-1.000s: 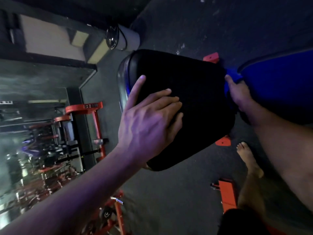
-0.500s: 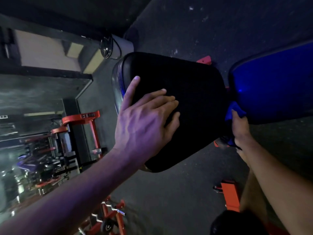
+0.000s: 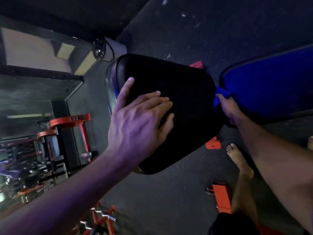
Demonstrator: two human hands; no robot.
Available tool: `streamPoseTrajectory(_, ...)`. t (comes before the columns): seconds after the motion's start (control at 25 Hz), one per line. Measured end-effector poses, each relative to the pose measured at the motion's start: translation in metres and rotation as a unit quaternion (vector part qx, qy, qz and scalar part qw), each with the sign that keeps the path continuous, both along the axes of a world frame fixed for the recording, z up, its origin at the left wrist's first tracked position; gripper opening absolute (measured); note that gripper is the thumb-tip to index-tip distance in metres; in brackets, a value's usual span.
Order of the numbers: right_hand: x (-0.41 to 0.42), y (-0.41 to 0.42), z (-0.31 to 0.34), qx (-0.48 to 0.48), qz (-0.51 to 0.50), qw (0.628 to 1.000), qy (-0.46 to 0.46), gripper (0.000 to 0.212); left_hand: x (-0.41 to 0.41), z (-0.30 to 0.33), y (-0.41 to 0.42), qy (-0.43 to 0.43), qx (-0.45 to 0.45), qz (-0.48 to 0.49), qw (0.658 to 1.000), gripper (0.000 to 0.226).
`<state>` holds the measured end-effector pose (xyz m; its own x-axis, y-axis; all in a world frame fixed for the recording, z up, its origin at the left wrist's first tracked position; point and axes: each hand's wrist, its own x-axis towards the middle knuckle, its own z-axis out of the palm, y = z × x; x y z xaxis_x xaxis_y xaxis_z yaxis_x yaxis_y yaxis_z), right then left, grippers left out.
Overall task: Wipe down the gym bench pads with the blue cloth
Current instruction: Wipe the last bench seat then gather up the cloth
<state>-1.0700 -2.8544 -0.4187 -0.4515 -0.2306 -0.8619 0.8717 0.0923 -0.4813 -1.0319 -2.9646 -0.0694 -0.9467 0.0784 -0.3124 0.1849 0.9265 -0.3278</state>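
— Shifted since half a second back: right hand up from the lower corner of the gap to mid-height, blue cloth with it; left hand unmoved.

— And gripping what?

— Right fingers curled round the bunched blue cloth, pinched against the far right edge of the black padded vinyl seat pad. Left fingers straight and spread, pressed flat on the near left part of the same pad, holding nothing.

— Position of the cloth, relative to the fingers?

— Bunched just ahead of and above the right fingertips, wedged into the narrow gap between the black pad and the blue vinyl back pad. Touching the black pad's edge; contact with the blue one probable, too dark to confirm.

— Long axis?

— Gap and pad edge running up and down past the right fingers, tilted slightly. Wiping stroke, judged from that, along the edge rather than across it.

— Nearer hand for the remaining black surface?

— Left nearer, but bare; cloth well apart from it, across the whole pad. Wide top face between the two hands probably for a leftward sweep by the right.

— Containers?

— None seen. Only orange metal frame feet on the dark floor, and a bare foot below the right wrist.
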Motion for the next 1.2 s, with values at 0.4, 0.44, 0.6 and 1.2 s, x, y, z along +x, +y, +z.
streamPoseTrajectory(0.4, -0.027, -0.025, -0.028, 0.003, -0.065, 0.998, 0.013, 0.04, 0.0, -0.001, -0.001, 0.008, 0.002, -0.007, 1.0, 0.033)
streamPoseTrajectory(0.44, -0.045, -0.029, -0.029, -0.002, -0.059, 0.998, 0.018, 0.045, 0.001, -0.002, -0.002, 0.012, 0.003, -0.009, 1.0, 0.033)
streamPoseTrajectory(0.6, -0.074, -0.03, -0.02, -0.02, -0.013, 0.999, 0.04, 0.054, 0.001, -0.005, -0.001, 0.014, 0.007, -0.011, 1.0, 0.034)
streamPoseTrajectory(1.2, 0.083, 0.078, 0.113, 0.046, -0.076, 0.993, 0.075, 0.019, 0.005, 0.001, -0.01, 0.049, 0.059, -0.039, 0.996, 0.034)
